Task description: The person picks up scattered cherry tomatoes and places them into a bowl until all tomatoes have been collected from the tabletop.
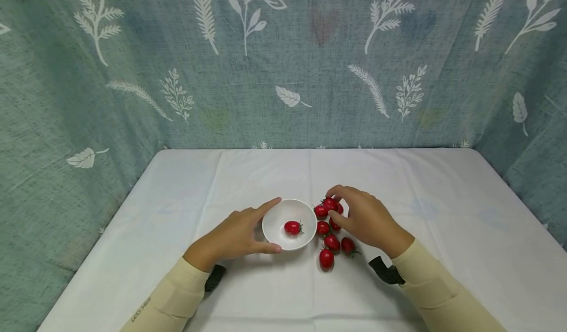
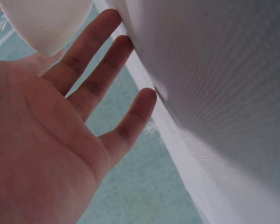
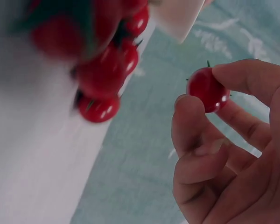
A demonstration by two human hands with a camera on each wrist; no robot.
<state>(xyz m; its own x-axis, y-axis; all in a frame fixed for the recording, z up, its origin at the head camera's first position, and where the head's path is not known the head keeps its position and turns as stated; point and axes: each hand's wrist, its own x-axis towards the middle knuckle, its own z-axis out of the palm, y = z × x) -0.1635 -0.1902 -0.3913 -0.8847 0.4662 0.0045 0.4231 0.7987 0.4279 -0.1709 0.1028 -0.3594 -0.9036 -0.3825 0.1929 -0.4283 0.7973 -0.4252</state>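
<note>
1. Bowl (image 1: 272, 233) on the surface (image 1: 248, 297), one tomato (image 1: 292, 227) in it
2. Left grip (image 1: 235, 234) at the bowl's left, index finger (image 1: 267, 206) behind, thumb (image 1: 266, 248) in front
3. Loose tomatoes (image 1: 331, 243) on the surface, right of the bowl
4. Right grip (image 1: 365, 219) at the loose tomatoes' far end, a held tomato (image 3: 206, 91) between its fingertips (image 3: 188, 106)
5. Hanging cloth (image 1: 248, 96) behind the surface and to its left and right
</note>
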